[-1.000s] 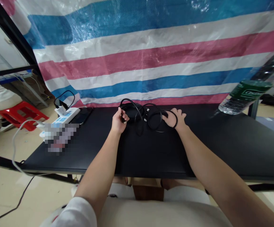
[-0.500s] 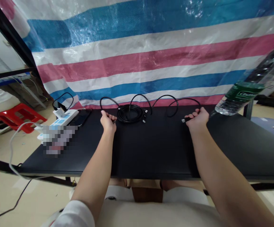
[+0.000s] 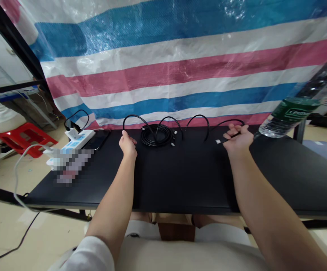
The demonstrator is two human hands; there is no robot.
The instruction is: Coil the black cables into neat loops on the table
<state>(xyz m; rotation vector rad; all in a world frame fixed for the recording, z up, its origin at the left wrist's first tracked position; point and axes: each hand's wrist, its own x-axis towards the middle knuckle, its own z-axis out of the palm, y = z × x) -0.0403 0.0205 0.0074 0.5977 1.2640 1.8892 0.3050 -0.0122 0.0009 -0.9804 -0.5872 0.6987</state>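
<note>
A black cable (image 3: 198, 116) stretches in loose, wavy loops between my two hands above the black table (image 3: 180, 180). My left hand (image 3: 127, 145) is closed round one end of it, with that end mostly hidden in the fist. At the other end my right hand (image 3: 239, 138) grips the cable near its plug (image 3: 218, 142), whose light metal tip sticks out to the left of the fingers. Behind and between the hands lies a coiled bundle of black cable (image 3: 156, 135), with several metal-tipped plugs at its right side.
A tilted-looking water bottle (image 3: 290, 114) stands beyond my right hand. At the left are a white power strip (image 3: 79, 142) with a plugged-in charger, a dark phone (image 3: 100, 140) and a blurred-out item. A striped tarp (image 3: 166, 75) hangs behind the table; a red stool (image 3: 28, 139) is on the floor.
My right hand has shifted slightly right and turned, its fingers a little looser on the cable. The loops between the hands have spread and flattened. My left hand has barely moved.
</note>
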